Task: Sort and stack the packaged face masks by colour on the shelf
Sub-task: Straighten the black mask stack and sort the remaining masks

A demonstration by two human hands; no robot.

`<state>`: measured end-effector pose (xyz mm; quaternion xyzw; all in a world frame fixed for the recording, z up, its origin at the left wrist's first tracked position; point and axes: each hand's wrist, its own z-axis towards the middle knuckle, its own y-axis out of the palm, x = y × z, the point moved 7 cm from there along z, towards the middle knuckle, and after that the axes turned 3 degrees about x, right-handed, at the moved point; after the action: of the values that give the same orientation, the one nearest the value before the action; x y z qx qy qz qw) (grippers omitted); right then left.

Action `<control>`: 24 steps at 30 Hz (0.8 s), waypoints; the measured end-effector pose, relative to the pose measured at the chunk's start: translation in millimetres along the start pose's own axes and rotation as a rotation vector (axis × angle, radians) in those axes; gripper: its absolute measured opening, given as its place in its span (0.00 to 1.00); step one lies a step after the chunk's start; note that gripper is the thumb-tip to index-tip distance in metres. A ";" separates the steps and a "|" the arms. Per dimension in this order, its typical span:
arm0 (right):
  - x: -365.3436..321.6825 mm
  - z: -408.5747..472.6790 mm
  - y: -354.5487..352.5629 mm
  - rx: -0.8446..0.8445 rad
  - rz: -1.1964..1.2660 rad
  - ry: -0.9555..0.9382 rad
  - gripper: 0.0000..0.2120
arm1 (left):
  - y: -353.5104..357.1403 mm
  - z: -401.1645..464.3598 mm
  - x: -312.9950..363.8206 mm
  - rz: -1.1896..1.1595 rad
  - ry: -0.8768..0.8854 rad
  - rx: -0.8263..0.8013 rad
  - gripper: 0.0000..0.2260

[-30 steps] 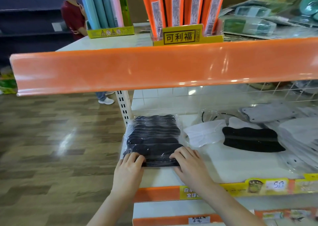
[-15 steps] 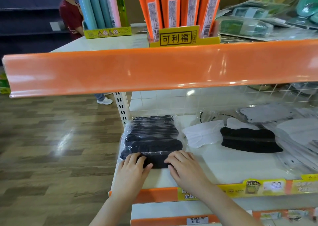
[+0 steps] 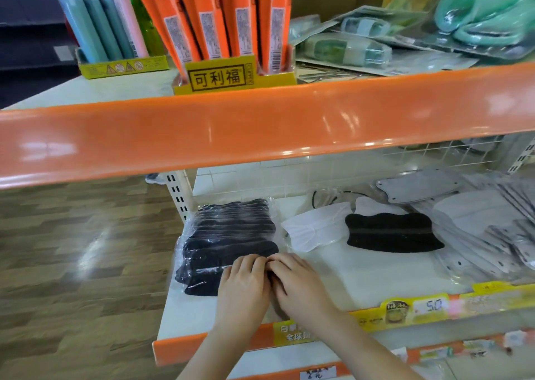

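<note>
Both forearms reach forward, palms down. Left hand and right hand side by side, touching along index fingers. Fingers on both lightly bent, tips pointing forward and pressed flat onto what's beneath them. Thumbs hidden.

- A stack of black masks in clear wrappers is seen left of centre in the frame, lying flat on the white shelf, overlapped like shingles.
- A single white mask is laid just right of the stack.
- A single black mask is placed right of centre.
- Grey and white packs are heaped at the right edge.
</note>
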<state>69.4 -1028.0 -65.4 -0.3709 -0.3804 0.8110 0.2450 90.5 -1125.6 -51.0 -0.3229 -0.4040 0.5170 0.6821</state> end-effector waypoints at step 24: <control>206.4 -62.1 -131.6 0.141 -0.411 0.239 0.24 | 105.2 68.9 183.6 -0.055 0.240 -0.153 0.21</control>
<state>8.7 -783.0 -73.0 -0.3610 -0.3589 0.7190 0.4732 8.3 -919.6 -69.3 -0.4223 -0.3665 0.4237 0.7126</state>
